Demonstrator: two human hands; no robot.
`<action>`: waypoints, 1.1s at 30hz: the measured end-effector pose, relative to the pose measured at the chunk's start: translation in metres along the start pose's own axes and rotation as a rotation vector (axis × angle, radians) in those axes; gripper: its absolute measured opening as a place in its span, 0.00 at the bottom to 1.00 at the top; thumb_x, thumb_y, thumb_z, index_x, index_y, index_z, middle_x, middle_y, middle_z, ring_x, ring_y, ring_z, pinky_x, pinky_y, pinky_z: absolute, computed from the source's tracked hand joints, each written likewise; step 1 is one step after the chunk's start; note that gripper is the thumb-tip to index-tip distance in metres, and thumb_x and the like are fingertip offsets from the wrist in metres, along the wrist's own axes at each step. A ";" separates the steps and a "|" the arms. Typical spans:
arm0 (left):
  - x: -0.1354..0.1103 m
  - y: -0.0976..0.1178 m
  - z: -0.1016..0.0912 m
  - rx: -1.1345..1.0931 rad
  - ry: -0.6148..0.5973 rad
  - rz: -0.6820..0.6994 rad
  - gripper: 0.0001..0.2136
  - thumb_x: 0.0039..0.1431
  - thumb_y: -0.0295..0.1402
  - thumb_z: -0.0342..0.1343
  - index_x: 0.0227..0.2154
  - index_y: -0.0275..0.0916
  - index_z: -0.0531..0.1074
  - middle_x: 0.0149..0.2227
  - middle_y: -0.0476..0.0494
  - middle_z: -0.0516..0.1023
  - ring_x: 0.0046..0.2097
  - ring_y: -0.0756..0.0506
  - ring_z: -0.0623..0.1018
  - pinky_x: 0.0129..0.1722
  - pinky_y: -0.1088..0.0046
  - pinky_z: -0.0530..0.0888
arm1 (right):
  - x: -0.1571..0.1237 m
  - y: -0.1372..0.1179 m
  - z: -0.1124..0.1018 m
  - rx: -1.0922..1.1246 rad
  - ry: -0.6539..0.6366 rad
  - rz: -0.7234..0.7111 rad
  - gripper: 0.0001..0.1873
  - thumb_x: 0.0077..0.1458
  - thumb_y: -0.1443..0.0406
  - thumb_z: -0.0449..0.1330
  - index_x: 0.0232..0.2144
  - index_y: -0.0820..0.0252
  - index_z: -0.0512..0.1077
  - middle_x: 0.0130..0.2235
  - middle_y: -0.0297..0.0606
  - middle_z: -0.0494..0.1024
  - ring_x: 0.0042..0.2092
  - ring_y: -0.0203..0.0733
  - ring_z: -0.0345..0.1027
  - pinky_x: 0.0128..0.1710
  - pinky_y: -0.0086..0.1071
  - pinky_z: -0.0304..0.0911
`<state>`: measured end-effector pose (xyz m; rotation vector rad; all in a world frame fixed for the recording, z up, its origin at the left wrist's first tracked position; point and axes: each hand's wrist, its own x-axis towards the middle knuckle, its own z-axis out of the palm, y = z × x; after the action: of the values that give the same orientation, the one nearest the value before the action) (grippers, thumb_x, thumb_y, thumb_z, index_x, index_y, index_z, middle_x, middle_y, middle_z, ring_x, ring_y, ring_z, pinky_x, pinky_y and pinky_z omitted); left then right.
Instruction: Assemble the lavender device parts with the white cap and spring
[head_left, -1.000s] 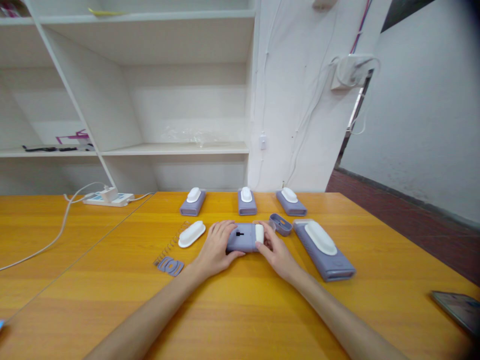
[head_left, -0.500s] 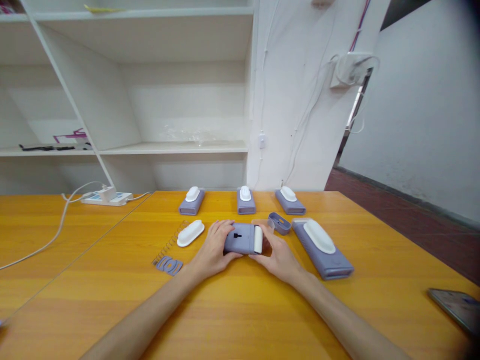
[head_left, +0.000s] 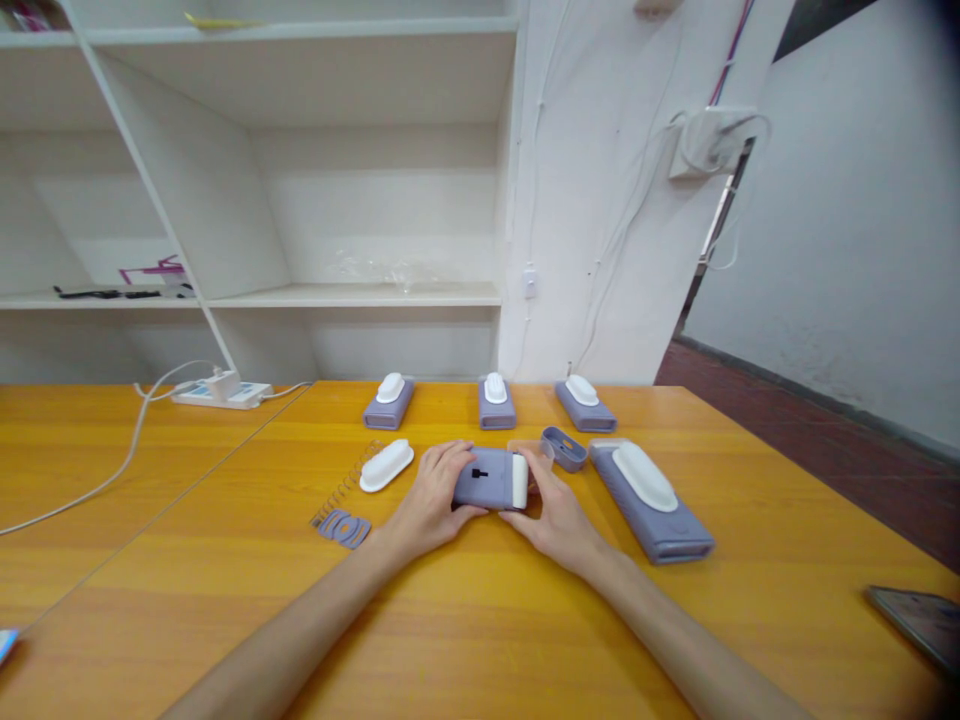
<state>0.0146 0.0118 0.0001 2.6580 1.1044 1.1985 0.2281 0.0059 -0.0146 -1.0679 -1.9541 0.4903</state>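
Lavender case (head_left: 484, 477) gripped at both ends, loose parts on either side

The lavender case sits between the hands, a dark mark on its upper face; whether it rests on the wooden table (head_left: 480, 630) or is slightly lifted, I cannot tell. At its left end the left hand (head_left: 431, 497) is clamped on, fingers over the far edge and thumb along the near one. If that hold slackened, the case could skid or twist. At its right end the right hand (head_left: 550, 505) appears closed around the corners, thumb near and fingers far, framing a white end piece (head_left: 520, 481). Uneven pressure there might cock that piece or pop it loose. Clear plastic (head_left: 544, 453) shows by the right fingers and could snag; its full shape is hidden.

Well left of the case lies a power strip (head_left: 223, 392), far enough off to matter little. Nearer on the left are flat lavender rings (head_left: 345, 528), a thin coil-like strip (head_left: 346, 484) and, just beside the left hand, a white oval cap (head_left: 386, 465), which an elbowing knuckle could knock. Beyond the case stand three capped units (head_left: 496, 408) in a row. Right of it, a lavender oval collar (head_left: 564, 449) sits close past the right fingers, then a larger capped unit (head_left: 660, 520) crowds any sideways pull. A phone (head_left: 919, 622) lies farthest right.
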 end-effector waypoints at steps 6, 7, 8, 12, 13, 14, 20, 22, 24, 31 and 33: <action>0.000 0.001 0.000 0.006 0.001 0.008 0.27 0.48 0.34 0.59 0.50 0.41 0.55 0.54 0.34 0.61 0.55 0.37 0.61 0.52 0.50 0.61 | 0.000 -0.001 0.000 -0.067 0.022 0.011 0.39 0.44 0.62 0.65 0.56 0.53 0.52 0.54 0.41 0.63 0.54 0.50 0.58 0.53 0.43 0.56; 0.000 0.000 0.001 0.009 -0.003 0.011 0.27 0.48 0.35 0.59 0.50 0.40 0.55 0.54 0.34 0.61 0.55 0.38 0.61 0.52 0.50 0.61 | 0.000 -0.002 0.000 -0.071 0.015 0.012 0.38 0.44 0.61 0.65 0.55 0.54 0.53 0.52 0.41 0.64 0.52 0.50 0.60 0.51 0.42 0.58; 0.000 0.000 0.001 0.013 -0.008 0.013 0.27 0.48 0.35 0.59 0.50 0.40 0.55 0.54 0.34 0.61 0.55 0.38 0.61 0.52 0.51 0.61 | -0.001 -0.002 -0.001 -0.075 0.007 0.015 0.37 0.45 0.61 0.65 0.55 0.54 0.53 0.51 0.41 0.66 0.51 0.50 0.62 0.49 0.42 0.60; -0.001 0.000 0.001 0.032 -0.018 0.018 0.26 0.47 0.35 0.59 0.49 0.40 0.56 0.54 0.34 0.61 0.55 0.39 0.61 0.52 0.52 0.61 | -0.001 -0.006 -0.004 -0.104 -0.003 0.035 0.34 0.44 0.59 0.65 0.52 0.55 0.57 0.45 0.40 0.70 0.45 0.50 0.66 0.44 0.40 0.62; -0.001 0.000 0.002 0.035 -0.017 0.016 0.26 0.47 0.35 0.59 0.48 0.40 0.56 0.54 0.34 0.61 0.55 0.38 0.61 0.52 0.52 0.61 | -0.001 -0.007 -0.005 -0.111 -0.006 0.038 0.33 0.44 0.59 0.65 0.52 0.55 0.58 0.44 0.41 0.70 0.44 0.50 0.66 0.44 0.40 0.63; -0.001 0.000 0.002 0.036 -0.015 0.016 0.26 0.47 0.35 0.59 0.48 0.40 0.56 0.54 0.34 0.61 0.55 0.38 0.62 0.51 0.51 0.61 | -0.001 -0.008 -0.005 -0.117 -0.010 0.041 0.33 0.44 0.59 0.65 0.51 0.56 0.59 0.43 0.41 0.71 0.43 0.50 0.67 0.43 0.40 0.63; -0.002 0.001 0.002 0.080 -0.030 0.041 0.22 0.48 0.34 0.58 0.46 0.41 0.57 0.54 0.35 0.61 0.55 0.38 0.61 0.51 0.52 0.61 | -0.001 -0.006 -0.007 -0.122 -0.034 0.040 0.33 0.44 0.59 0.66 0.51 0.57 0.59 0.43 0.41 0.71 0.43 0.50 0.67 0.42 0.39 0.63; -0.002 0.001 0.002 0.136 -0.026 0.056 0.22 0.49 0.35 0.57 0.46 0.40 0.58 0.54 0.35 0.61 0.54 0.38 0.61 0.51 0.53 0.60 | -0.002 -0.002 -0.007 -0.125 -0.025 0.009 0.35 0.44 0.60 0.65 0.53 0.56 0.57 0.46 0.42 0.70 0.46 0.50 0.65 0.45 0.41 0.62; -0.002 0.001 0.002 0.208 -0.014 0.057 0.24 0.49 0.37 0.57 0.49 0.39 0.57 0.52 0.35 0.63 0.53 0.37 0.63 0.50 0.53 0.60 | -0.003 0.002 -0.006 -0.142 -0.004 -0.055 0.37 0.45 0.61 0.65 0.55 0.56 0.54 0.51 0.43 0.66 0.51 0.51 0.61 0.50 0.43 0.59; 0.003 -0.004 0.003 0.272 -0.015 0.039 0.35 0.45 0.47 0.57 0.53 0.35 0.54 0.50 0.32 0.63 0.51 0.36 0.64 0.50 0.55 0.61 | -0.005 0.002 -0.003 -0.210 -0.027 -0.098 0.39 0.47 0.58 0.64 0.57 0.58 0.52 0.54 0.46 0.63 0.54 0.51 0.57 0.52 0.44 0.58; 0.005 -0.005 0.003 0.268 -0.022 0.043 0.34 0.44 0.47 0.57 0.52 0.35 0.56 0.48 0.33 0.65 0.49 0.36 0.66 0.48 0.56 0.63 | -0.005 0.001 -0.004 -0.224 -0.032 -0.084 0.38 0.46 0.58 0.64 0.56 0.60 0.53 0.51 0.47 0.65 0.52 0.52 0.60 0.50 0.44 0.60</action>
<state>0.0159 0.0189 -0.0004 2.8950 1.2944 1.0942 0.2327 0.0023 -0.0153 -1.1155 -2.1091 0.2477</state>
